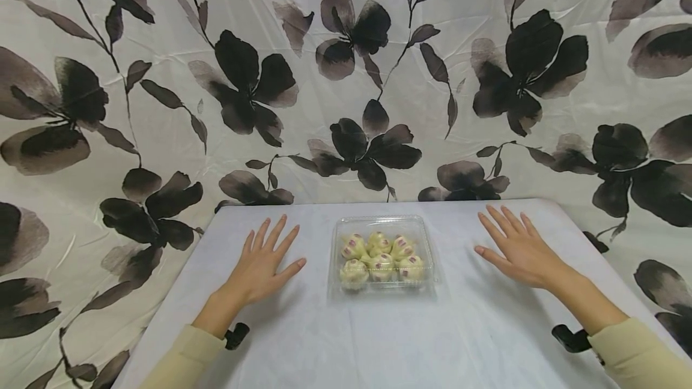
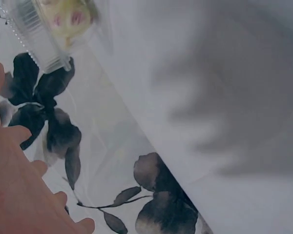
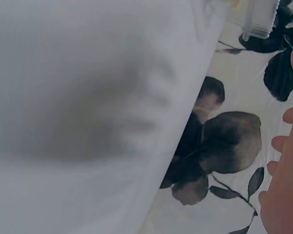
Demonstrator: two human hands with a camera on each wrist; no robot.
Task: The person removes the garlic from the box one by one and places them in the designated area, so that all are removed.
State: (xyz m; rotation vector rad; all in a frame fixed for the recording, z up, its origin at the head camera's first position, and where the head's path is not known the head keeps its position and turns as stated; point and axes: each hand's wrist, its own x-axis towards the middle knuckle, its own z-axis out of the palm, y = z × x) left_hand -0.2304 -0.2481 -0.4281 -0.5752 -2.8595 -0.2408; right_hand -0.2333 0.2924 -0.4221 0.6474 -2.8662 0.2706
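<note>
Between the two hands, a clear plastic clamshell box sits on the white-covered table, its lid down. Several pale yellow-green pieces with pinkish-purple spots, like small buns, lie inside in two rows. My left hand is held to the left of the box, palm down with fingers spread, touching nothing. To the right of the box, my right hand is spread the same way and holds nothing. A corner of the box shows at the top of the left wrist view, and another corner in the right wrist view.
The table has a smooth white cover, with hand shadows on it. Behind it hangs a pale cloth with dark flowers. Black wrist cameras, one at the left cuff and one at the right cuff, stick out over the table.
</note>
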